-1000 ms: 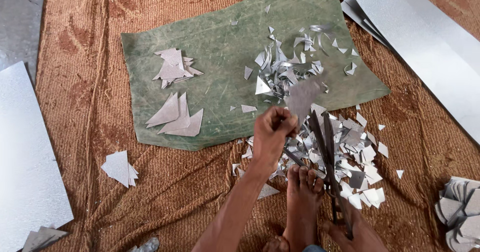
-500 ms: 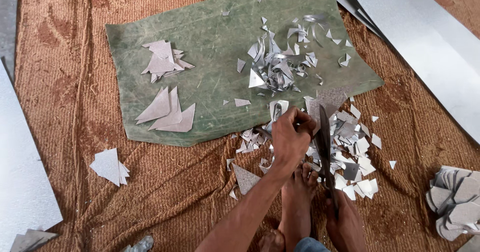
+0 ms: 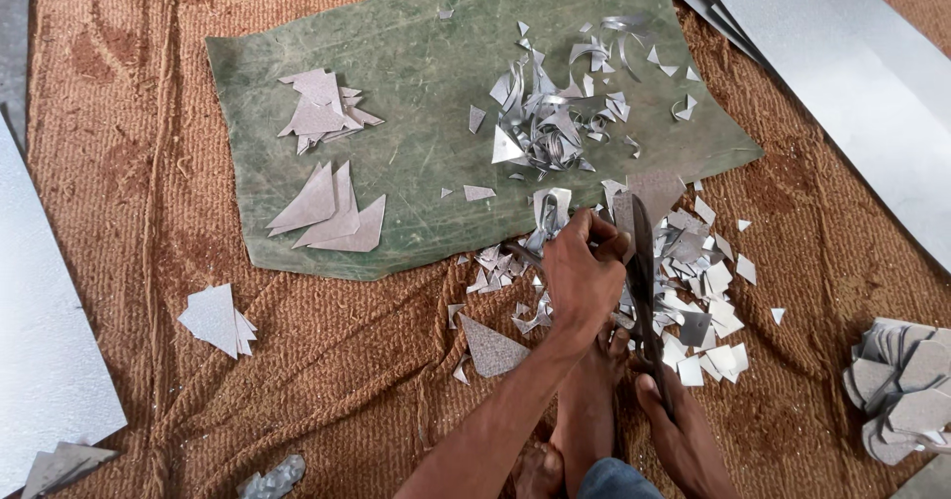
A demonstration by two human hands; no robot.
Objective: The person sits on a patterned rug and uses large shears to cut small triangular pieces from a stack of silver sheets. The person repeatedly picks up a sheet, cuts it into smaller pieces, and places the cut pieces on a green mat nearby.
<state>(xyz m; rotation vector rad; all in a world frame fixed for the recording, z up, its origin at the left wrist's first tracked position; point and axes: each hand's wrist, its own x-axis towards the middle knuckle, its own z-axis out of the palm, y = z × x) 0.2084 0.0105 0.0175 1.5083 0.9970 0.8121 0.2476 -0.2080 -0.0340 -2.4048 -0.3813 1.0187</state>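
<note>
Seen from above, a person sits on a coarse brown woven mat (image 3: 149,162) cutting thin sheet metal. The left hand (image 3: 584,271) is closed, fingers curled together, pinching a small grey metal piece (image 3: 649,197) at the edge of a worn green cloth (image 3: 416,83). The right hand (image 3: 684,440) sits low in the view, fingers wrapped around the handle of long dark metal shears (image 3: 642,271), whose blades point away from the person and meet the metal piece. A bare foot (image 3: 589,410) rests between the two hands. Small silver offcuts (image 3: 708,301) lie scattered just right of the shears. On the cloth lie a heap of curled metal trimmings (image 3: 555,122) and a stack of cut triangles (image 3: 332,212). Large metal sheets (image 3: 852,73) lie at the upper right, and a pile of rounded cut pieces (image 3: 906,390) sits at the right edge.
</note>
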